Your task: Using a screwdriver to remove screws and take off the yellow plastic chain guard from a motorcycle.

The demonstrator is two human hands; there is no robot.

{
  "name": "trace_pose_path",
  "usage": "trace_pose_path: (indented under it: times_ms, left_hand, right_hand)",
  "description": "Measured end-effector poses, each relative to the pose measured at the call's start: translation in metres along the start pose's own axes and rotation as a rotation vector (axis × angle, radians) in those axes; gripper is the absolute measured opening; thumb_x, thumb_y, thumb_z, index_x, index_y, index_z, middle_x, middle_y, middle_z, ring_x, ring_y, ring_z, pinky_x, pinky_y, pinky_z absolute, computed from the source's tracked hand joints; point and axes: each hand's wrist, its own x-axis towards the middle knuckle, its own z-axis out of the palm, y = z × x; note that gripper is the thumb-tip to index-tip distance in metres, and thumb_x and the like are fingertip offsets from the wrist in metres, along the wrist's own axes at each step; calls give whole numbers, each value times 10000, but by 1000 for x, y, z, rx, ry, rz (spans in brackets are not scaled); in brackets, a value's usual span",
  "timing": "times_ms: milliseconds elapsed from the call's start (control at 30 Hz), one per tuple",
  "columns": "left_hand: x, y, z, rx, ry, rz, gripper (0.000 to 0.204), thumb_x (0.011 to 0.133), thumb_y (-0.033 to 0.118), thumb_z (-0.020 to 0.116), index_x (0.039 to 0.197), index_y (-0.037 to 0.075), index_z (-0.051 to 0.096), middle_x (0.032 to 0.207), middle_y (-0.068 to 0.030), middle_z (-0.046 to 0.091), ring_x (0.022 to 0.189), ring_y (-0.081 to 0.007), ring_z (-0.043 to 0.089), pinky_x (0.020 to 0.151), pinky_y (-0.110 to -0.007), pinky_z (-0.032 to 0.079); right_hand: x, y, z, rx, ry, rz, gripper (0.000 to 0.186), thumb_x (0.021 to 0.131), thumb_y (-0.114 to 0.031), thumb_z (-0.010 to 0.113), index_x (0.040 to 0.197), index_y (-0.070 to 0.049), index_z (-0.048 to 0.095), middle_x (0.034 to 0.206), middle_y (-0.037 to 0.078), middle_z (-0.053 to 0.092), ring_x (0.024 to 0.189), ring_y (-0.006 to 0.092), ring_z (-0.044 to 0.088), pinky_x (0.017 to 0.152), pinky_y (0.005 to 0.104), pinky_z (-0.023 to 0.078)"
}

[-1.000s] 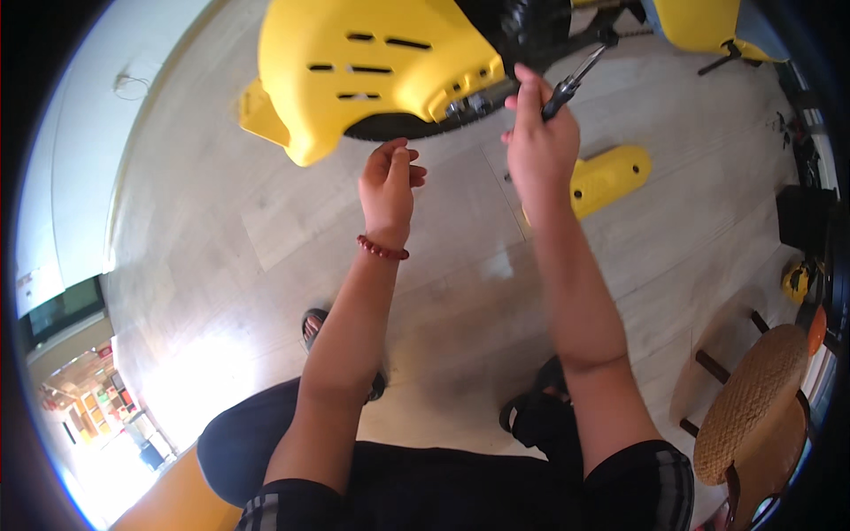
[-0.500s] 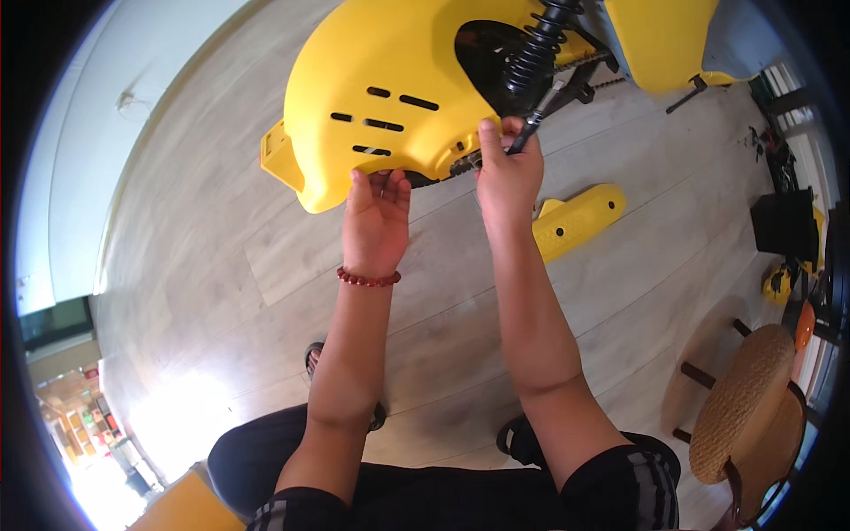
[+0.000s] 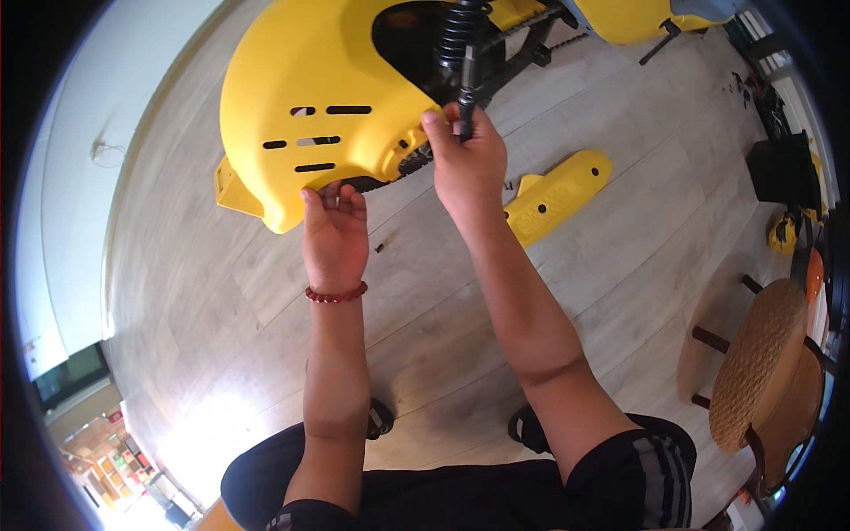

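A large yellow molded cover [image 3: 257, 88] with several slots sits over a vehicle's wheel at the top of the view. My left hand [image 3: 336, 239], with a red bead bracelet at the wrist, has its fingers curled under the cover's lower edge and its thumb on the outside. My right hand [image 3: 471, 164] pinches the cover's right edge with thumb and fingers. The same hand holds a slim black-handled tool [image 3: 467, 93] with a metal shaft pointing up; its exact kind is unclear. Behind the tool stands a black coil-spring shock absorber [image 3: 460, 40]. Part of a chain [image 3: 414, 161] shows under the cover's edge.
A long yellow plastic piece [image 3: 567, 195] lies on the wood-look floor right of my right forearm. A small dark part [image 3: 379, 248] lies near my left hand. A woven-seat stool [image 3: 757, 372] stands at the right, and a black box [image 3: 779, 173] is farther back.
The cover and both hands have shifted left in the view. The tool in my right hand has turned from slanting right to nearly upright. A small dark part now shows on the floor.
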Motion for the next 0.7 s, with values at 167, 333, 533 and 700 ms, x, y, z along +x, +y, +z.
trace_pose_path:
  times_ms: [167,333,533,700]
  left_hand:
    - [8,3,-6,27,-4,-40,271,952,345,447,1052,103,515,984,-13,552,867,-170,517,815,-330,439]
    - [10,3,0,58,19,-75,317,931,395,469,1044,103,513,1026,-24,528,914,-183,503,830,-337,445]
    - [4,7,10,56,99,-107,344,952,377,416,1057,60,498,1025,-73,541,903,-211,532,847,-364,468]
    - [-4,7,18,54,88,-135,355,954,373,414,1054,44,501,1016,-61,547,887,-208,532,814,-352,475]
  right_hand:
    - [7,8,-5,-17,-62,-46,214,812,-189,644,750,-1,562,628,103,562,560,227,558,554,307,437]
    - [23,6,-29,8,36,58,253,867,-242,597,811,4,614,630,103,586,561,181,560,557,292,442]
    - [56,2,-50,279,180,114,327,902,-282,550,760,6,614,592,48,556,552,124,487,553,268,405]
    - [67,-13,-59,380,246,145,350,908,-305,543,741,-5,612,558,-8,497,534,74,431,502,247,351]
